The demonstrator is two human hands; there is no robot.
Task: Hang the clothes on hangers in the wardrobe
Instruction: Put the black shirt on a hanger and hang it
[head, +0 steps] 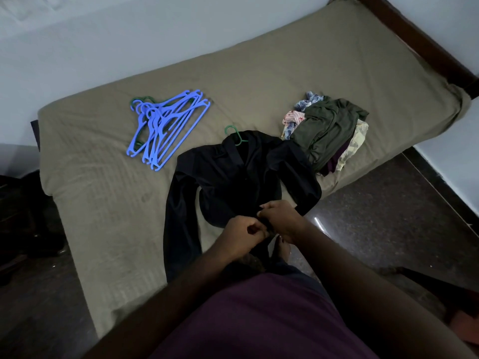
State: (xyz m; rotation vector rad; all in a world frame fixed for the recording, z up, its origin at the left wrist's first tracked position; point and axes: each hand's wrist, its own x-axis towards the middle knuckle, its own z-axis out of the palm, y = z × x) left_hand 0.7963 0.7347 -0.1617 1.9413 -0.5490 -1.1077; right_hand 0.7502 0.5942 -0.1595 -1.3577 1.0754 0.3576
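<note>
Black on black at the jacket (233,177) hem: could not make out what left hand (245,234) and right hand (280,220) pinched there, both curled on the cloth, close together. Saw only the hook of a green hanger (234,134) at the collar. Noted jacket flat on olive bedsheet (103,203), between blue hangers (166,125) and clothes pile (326,133); dark floor (388,216) beside.

A jacket (233,177) lies on the bed (259,73) at its near edge. Hangers (166,125) lie behind and left of the jacket, a clothes pile (326,130) just behind and right.
</note>
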